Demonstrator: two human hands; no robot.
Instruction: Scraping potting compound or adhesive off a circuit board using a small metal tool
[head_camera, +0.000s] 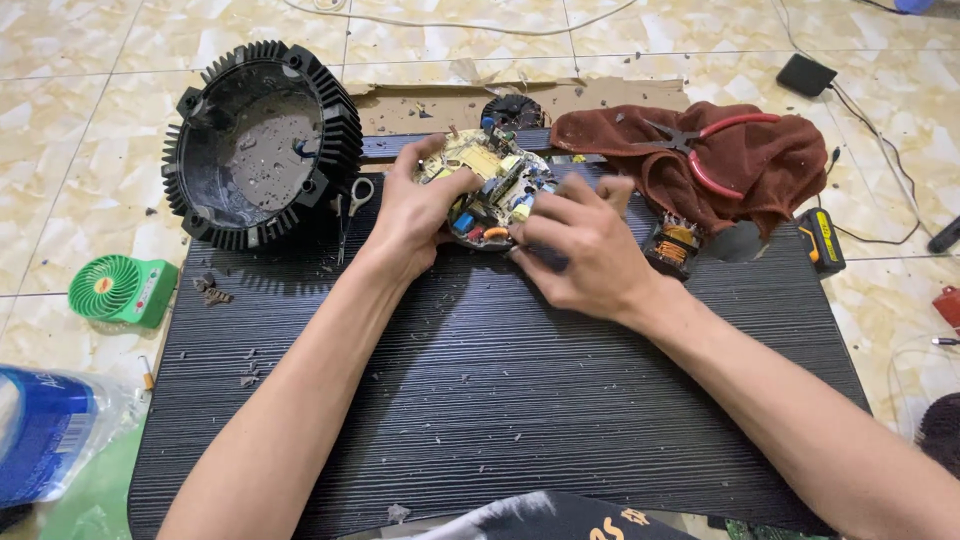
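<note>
Already emptied, the black finned housing sits on the dark bench; beside it both hands, left hand and right hand, clasp the round circuit board; components remain attached; pliers rest on a cloth.

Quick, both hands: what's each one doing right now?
Left hand: closed on the round circuit board, gripping its left edge.
Right hand: fingers curled against the board's right side; a firm grip cannot be told.
</note>
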